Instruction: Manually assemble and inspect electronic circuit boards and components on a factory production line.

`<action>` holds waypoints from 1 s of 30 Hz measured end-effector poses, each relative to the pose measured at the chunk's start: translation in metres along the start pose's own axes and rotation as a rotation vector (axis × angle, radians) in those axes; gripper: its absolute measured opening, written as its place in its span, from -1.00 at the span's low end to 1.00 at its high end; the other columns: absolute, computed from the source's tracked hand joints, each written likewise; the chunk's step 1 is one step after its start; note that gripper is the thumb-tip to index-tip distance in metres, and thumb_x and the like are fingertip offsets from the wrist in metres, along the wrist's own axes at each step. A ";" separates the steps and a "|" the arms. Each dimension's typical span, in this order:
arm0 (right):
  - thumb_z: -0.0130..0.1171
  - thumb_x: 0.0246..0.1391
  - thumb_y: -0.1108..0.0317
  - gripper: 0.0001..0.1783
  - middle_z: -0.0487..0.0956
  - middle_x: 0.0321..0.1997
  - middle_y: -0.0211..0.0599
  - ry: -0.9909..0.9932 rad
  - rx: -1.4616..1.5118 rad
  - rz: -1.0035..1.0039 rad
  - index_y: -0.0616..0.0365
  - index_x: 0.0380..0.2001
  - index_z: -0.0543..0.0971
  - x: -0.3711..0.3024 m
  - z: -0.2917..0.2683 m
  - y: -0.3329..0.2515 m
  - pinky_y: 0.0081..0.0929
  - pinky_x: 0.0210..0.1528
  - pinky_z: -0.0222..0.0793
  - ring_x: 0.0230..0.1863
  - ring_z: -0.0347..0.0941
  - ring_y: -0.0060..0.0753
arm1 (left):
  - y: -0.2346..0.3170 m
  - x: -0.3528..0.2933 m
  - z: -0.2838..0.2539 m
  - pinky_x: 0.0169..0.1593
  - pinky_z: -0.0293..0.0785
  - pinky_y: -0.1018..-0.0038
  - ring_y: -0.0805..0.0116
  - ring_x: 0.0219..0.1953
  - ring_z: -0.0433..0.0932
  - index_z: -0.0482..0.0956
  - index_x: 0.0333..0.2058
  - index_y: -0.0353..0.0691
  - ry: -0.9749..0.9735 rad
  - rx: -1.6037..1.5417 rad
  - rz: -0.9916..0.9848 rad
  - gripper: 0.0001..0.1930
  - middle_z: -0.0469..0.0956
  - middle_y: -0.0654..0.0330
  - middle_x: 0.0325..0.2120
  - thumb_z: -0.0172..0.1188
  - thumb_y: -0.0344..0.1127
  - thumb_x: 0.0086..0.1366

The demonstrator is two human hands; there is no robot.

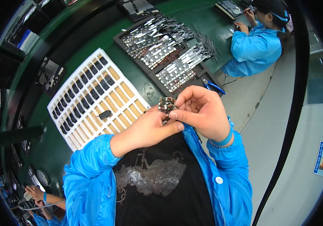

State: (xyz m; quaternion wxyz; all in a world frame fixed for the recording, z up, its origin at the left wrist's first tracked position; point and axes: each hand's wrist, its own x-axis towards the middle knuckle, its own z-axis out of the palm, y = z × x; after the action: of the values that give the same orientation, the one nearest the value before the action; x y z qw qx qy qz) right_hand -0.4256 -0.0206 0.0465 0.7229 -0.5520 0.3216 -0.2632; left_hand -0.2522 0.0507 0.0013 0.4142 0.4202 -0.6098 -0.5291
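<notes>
In front of my chest, both hands hold a small dark circuit board with bright metal contacts. My left hand grips it from below and the left, thumb pointing right. The fingers of my right hand pinch its right side. A thin wire sticks out to the left of the board. Left of my hands lies a white slotted foam tray, its upper rows filled with small black parts. One loose black part rests across the tray's dividers.
Beyond my hands, a black tray holds many circuit boards with silvery strips. Blue-handled cutters lie at its right corner. A co-worker in blue sits at the green table, far right. Another person's hands show lower left.
</notes>
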 end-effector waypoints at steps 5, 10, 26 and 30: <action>0.34 0.01 0.61 -0.79 0.58 -0.43 -0.34 -0.035 -0.056 0.026 0.34 -0.28 0.53 0.002 0.000 -0.002 -0.74 -0.41 0.41 -0.45 0.55 -0.64 | -0.030 -0.002 -0.001 -0.17 0.46 0.34 0.30 -0.23 0.58 0.57 -0.18 -0.21 -0.170 -0.049 -0.310 -0.69 0.56 0.17 -0.38 0.12 -0.06 0.41; 0.48 -0.16 0.52 -0.75 0.48 -0.27 -0.47 -0.016 -0.522 -0.229 0.21 -0.36 0.64 0.008 -0.007 0.000 -0.70 -0.37 0.15 -0.36 0.27 -0.72 | -0.021 0.006 0.006 -0.40 0.38 0.45 0.51 -0.50 0.41 0.53 -0.24 -0.20 -0.012 -0.178 0.060 -0.77 0.35 0.40 -0.62 0.05 -0.16 0.46; 0.33 0.03 0.17 -0.71 0.59 -0.37 -0.12 0.445 -1.494 0.142 0.19 -0.39 0.57 0.004 -0.121 0.121 -0.17 -0.33 0.43 -0.36 0.54 0.00 | -0.007 -0.003 -0.030 -0.59 -0.06 0.64 0.67 -0.68 0.02 0.41 -0.32 -0.26 -0.051 -0.795 -0.275 -0.57 0.13 0.46 -0.71 -0.16 0.03 0.46; 0.34 0.02 0.20 -0.70 0.59 -0.37 -0.11 0.445 -1.418 0.047 0.20 -0.41 0.51 0.011 -0.112 0.122 -0.17 -0.31 0.44 -0.33 0.54 0.02 | -0.010 -0.003 -0.028 -0.58 -0.05 0.64 0.67 -0.68 0.02 0.40 -0.31 -0.26 -0.037 -0.748 -0.293 -0.56 0.14 0.46 -0.71 -0.16 0.05 0.46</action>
State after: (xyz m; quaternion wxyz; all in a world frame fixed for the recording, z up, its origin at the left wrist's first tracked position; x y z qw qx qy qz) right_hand -0.5004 -0.0684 -0.0940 0.1165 -0.8128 0.5648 -0.0825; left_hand -0.2240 0.0441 -0.0063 0.4477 0.3133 -0.3159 -0.7756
